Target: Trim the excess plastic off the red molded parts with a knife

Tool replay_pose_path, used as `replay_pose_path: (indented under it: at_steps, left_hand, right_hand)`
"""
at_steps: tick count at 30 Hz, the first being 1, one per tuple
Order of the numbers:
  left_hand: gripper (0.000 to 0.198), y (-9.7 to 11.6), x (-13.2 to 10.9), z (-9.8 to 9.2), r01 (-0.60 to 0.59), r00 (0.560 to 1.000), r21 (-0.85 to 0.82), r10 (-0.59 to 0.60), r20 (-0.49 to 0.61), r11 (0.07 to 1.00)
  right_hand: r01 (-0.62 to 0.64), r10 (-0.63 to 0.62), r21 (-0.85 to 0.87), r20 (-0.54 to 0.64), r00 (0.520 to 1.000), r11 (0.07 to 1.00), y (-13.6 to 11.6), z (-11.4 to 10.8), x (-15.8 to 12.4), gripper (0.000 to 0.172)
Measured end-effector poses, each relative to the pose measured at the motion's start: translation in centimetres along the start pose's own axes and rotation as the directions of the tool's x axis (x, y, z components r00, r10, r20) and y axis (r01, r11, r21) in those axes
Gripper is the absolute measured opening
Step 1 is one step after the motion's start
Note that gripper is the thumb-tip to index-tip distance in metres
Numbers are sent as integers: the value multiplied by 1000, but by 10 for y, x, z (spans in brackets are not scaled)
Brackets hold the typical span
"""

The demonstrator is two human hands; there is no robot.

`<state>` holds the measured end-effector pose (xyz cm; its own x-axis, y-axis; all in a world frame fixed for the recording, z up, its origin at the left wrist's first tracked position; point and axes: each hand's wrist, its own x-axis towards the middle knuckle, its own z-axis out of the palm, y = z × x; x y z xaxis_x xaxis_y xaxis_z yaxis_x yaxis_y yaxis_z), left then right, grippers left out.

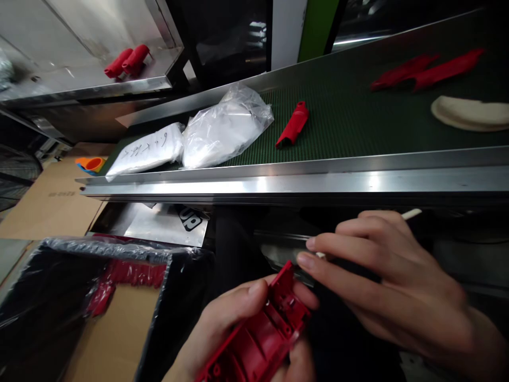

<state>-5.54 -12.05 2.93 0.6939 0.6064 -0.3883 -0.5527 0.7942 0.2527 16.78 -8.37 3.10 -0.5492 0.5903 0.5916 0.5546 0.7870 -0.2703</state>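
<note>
Below conveyor [338, 122]: red shell [254, 345], hollow side up, gripped in left hand [222, 318]; pale stick [412, 214] in right hand [413, 286], tip off shell. Below-left of conveyor: lined box [107, 246], red pieces [139, 273] inside, apparently done. On conveyor: three loose shells [293, 124], seemingly left.

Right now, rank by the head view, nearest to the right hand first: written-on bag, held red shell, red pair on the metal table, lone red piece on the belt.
1. Held red shell, in the left hand.
2. Lone red piece, on the belt.
3. Written-on bag, belt's left end.
4. Red pair, metal table, upper left.
</note>
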Motion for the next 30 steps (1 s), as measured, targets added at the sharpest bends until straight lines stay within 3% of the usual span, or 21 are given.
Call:
replay_pose_path:
  at_steps: [4, 6, 8, 10, 13, 17, 21, 26, 30]
  left_hand:
    - [37, 6, -4, 11, 127, 987, 193, -105, -119, 973]
    - [40, 7, -6, 11, 203, 976, 233, -178, -124, 951]
    - [43, 8, -6, 7, 141, 989, 184, -132, -59, 973]
    - [46, 8, -2, 3, 64, 998, 92, -66, 20, 994]
    - [48, 11, 7, 1, 15, 999, -42, -13, 53, 999]
    - [43, 17, 21, 6, -184, 982, -31, 183, -39, 982]
    - [36, 25, 33, 12, -380, 904, 41, 380, -195, 924]
    - [32, 32, 37, 14, -466, 860, 75, 471, -198, 882]
    - [32, 33, 35, 16, -493, 833, 117, 507, -223, 862]
  right_hand:
    - [-71, 66, -61, -69, 995, 996, 7, -9, 2, 45]
    - [-145, 131, -87, -142, 981, 986, 10, -13, 5, 54]
    - [-190, 178, -51, -176, 968, 981, 9, -13, 7, 55]
    - [-245, 249, 45, -142, 958, 969, 3, -10, 6, 47]
    - [-327, 341, 149, -74, 937, 933, -11, -5, 3, 41]
    - [-240, 248, 240, -1, 969, 941, -32, -2, 0, 48]
    - [-251, 237, 240, 86, 968, 938, -52, 6, 2, 42]
    - [-284, 270, 189, 96, 958, 940, -66, 20, 5, 33]
    - [-243, 224, 170, 125, 967, 955, -67, 26, 3, 34]
